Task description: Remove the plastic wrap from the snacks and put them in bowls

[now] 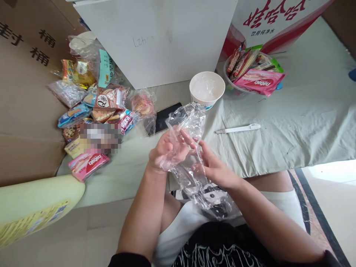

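A crumpled clear plastic bag (191,178) hangs between my hands, from above the cloth's front edge down over my lap. My left hand (171,150) has its fingers curled in the film, which covers part of the palm and fingers. On the other side, my right hand (215,165) pinches the bag between thumb and fingers. Just beyond the bag stands a white paper cup (207,89) with clear plastic inside it. A dark phone (167,116) lies on the cloth left of the cup, partly under plastic wrapping.
Wrapped snacks (108,100) are heaped at left. A clear bowl (228,79) of snack packs stands at back right, near a white capped utensil (239,128). A white box (161,40) rises behind; a yellow rounded container (41,204) is at lower left.
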The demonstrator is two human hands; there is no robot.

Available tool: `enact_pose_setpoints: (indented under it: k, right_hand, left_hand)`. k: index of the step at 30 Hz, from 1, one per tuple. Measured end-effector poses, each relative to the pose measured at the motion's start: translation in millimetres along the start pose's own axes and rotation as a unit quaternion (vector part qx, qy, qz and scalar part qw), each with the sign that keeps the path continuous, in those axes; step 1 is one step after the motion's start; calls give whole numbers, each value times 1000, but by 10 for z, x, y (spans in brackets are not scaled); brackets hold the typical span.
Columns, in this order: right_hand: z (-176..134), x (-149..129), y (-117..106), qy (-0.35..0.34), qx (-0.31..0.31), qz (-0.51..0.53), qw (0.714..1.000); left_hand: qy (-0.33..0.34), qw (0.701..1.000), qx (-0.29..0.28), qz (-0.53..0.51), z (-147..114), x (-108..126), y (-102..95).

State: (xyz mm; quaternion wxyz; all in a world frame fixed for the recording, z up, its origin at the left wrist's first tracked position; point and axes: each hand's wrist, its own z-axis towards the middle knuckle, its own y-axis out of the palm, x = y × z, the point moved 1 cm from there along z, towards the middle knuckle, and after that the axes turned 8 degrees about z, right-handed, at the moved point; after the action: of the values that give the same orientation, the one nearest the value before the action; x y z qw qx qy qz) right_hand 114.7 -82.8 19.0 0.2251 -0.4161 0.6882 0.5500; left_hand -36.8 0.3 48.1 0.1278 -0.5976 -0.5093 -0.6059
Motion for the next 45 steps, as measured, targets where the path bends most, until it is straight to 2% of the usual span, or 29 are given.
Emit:
enact_pose_setpoints:
  k: [3, 5, 10, 16, 21, 26, 31, 33, 37, 39, 45]
  right_hand:
    - [20, -8, 109, 74, -95, 19, 993]
    - [43, -26, 131, 57, -103, 28, 993]
    - [86, -54, -19, -1, 5, 1, 1000]
    - [71, -177, -272, -80, 117, -31, 989]
    - [40, -361, -415, -165, 227, -31, 959]
    - [-30, -544, -599, -234, 290, -18, 928]
    - [-143, -629, -755, -247, 347, -20, 905]
    - [-176, -598, -799, -210, 335, -31, 918]
    - [-203, -476, -820, -129, 246, -91, 956]
    - [-199, -441, -801, -131, 236, -119, 955]
    - [-153, -512, -734, -186, 277, -126, 934]
  left_hand:
    - [2, 998, -20, 56, -9, -63, -6]
    - [-23, 996, -16, 88, 10, -88, -2]
    - [-47, 996, 46, 65, 119, -70, -24]
    - [-50, 991, 122, 34, 162, -11, -89]
    - [-58, 981, 176, 49, 206, -44, -140]
    - [-56, 974, 208, 66, 243, -74, -166]
    - [-52, 967, 233, 88, 254, -64, -150]
    - [-53, 964, 239, 101, 257, -64, -155]
    - [-43, 964, 233, 118, 254, -62, -182]
    - [-41, 967, 214, 130, 247, -64, -189]
    - [-54, 963, 171, 199, 238, -97, -179]
